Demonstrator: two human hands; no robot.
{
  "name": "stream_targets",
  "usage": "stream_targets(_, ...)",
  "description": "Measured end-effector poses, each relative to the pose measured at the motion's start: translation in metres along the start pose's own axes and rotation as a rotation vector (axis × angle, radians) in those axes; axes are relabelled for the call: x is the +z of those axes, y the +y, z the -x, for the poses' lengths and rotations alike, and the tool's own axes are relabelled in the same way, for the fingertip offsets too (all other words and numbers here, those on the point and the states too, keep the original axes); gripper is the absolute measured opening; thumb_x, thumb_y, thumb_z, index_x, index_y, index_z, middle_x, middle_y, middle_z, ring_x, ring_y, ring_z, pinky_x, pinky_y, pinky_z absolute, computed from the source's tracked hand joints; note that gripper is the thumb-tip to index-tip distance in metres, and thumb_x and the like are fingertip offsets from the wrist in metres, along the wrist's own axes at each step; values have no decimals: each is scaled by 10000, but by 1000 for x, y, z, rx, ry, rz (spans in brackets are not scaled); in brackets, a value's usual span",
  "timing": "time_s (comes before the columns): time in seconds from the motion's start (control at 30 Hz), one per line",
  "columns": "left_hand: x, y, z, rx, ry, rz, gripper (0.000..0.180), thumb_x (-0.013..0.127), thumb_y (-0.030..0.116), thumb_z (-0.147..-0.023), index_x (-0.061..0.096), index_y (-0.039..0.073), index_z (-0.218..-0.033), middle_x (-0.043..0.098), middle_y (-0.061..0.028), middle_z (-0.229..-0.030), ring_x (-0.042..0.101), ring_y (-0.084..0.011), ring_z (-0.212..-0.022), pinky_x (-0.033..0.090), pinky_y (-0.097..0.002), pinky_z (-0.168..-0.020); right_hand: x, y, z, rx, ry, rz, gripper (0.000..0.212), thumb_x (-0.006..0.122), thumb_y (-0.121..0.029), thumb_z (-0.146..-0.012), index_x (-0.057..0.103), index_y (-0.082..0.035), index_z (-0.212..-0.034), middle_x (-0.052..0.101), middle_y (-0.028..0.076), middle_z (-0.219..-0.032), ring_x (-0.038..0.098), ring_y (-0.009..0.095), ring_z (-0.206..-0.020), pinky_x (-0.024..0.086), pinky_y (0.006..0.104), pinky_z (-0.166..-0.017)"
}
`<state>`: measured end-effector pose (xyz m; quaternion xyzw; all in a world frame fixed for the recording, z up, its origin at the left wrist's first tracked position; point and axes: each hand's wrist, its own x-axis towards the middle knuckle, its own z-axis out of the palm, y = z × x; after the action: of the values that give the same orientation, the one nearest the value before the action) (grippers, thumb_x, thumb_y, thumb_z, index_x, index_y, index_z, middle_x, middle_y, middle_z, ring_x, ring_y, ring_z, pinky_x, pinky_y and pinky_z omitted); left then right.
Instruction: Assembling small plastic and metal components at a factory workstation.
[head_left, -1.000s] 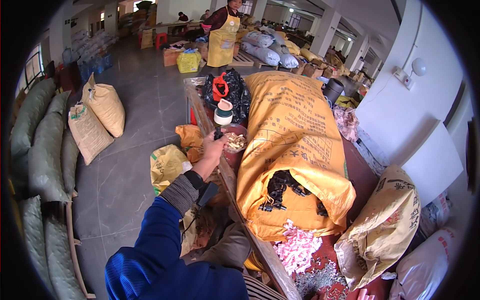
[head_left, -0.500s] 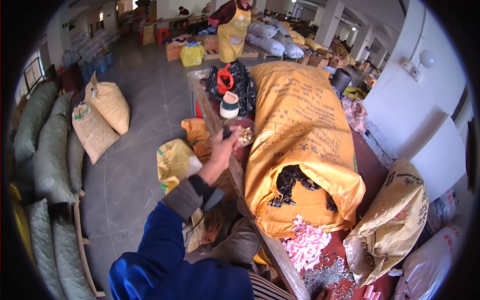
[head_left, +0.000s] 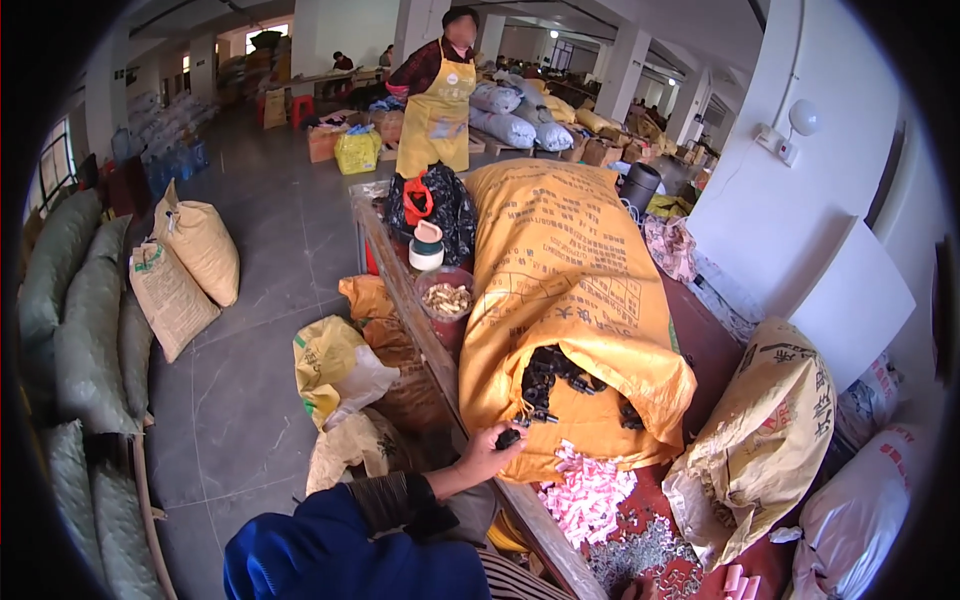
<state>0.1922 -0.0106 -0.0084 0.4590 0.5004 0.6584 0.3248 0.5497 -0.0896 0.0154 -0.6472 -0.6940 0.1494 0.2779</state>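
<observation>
My left hand [head_left: 488, 455] is closed around a small black plastic piece [head_left: 510, 437] at the mouth of a big orange woven sack [head_left: 570, 260]. A small brass-coloured bit [head_left: 523, 413] shows just above the fingers. Inside the sack's mouth lie several black plastic parts [head_left: 560, 375]. Below it are a heap of pink strips [head_left: 590, 495] and a spread of small silvery metal pieces [head_left: 640, 550]. Only a skin-coloured sliver of what seems my right hand [head_left: 637, 590] shows at the lower edge; its fingers are hidden.
Farther up the bench, a dark red tub [head_left: 450, 331] holds brass-coloured pieces beside a white jar [head_left: 426, 255] and a black bag [head_left: 450, 212]. A wooden edge [head_left: 425, 355] borders the bench. An open tan sack [head_left: 760, 440] stands right. Beyond stands a person in a yellow apron [head_left: 437, 115].
My left hand has come back from above the tub to the orange sack's mouth, the black piece still in it. The view has shifted, and more of the person in the apron shows.
</observation>
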Motion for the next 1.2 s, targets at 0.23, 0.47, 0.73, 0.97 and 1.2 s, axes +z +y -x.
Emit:
stream_targets(0.23, -2, -17, 2, 78, 16, -198, 107, 586, 87, -747, 547, 12, -813, 530, 31, -642, 465, -48, -561, 402, -214, -516, 1, 8, -1, -48, 40, -9, 136, 508, -114, -756, 545, -5, -828, 542, 201, -690, 519, 325, -595, 412, 370, -552)
stream_targets(0.47, -1, -20, 0, -145, 69, 359, 120, 576, 103, -762, 532, 23, -839, 527, 11, -658, 469, -50, -539, 394, -196, -484, -1, 6, -2, -85, 49, -42, 137, 506, -116, -761, 549, -5, -828, 549, 196, -686, 521, 324, -586, 412, 369, -543)
stream_targets(0.73, -49, 17, -73, -26, 274, 255, 103, 554, 94, -780, 512, 20, -839, 521, 4, -675, 463, -52, -528, 380, -175, -473, 0, 9, -2, -106, 29, -13, 131, 508, -107, -755, 560, -13, -832, 551, 189, -683, 527, 320, -592, 419, 369, -550)
stream_targets(0.97, -28, 4, -43, -20, 178, 241, 101, 539, 64, -780, 520, 7, -861, 520, -19, -672, 473, -66, -549, 400, -192, -491, 3, 7, -3, -171, 121, -19, 130, 515, -93, -749, 560, -13, -841, 551, 186, -688, 522, 322, -584, 420, 369, -547)
stream_targets(1.2, -26, 20, -56, 61, 156, 310, 116, 546, 71, -774, 522, 10, -871, 513, -12, -655, 463, -64, -539, 386, -188, -484, -2, 0, -1, -53, 26, -61, 127, 521, -95, -745, 553, -2, -825, 550, 190, -698, 521, 333, -603, 418, 370, -557)
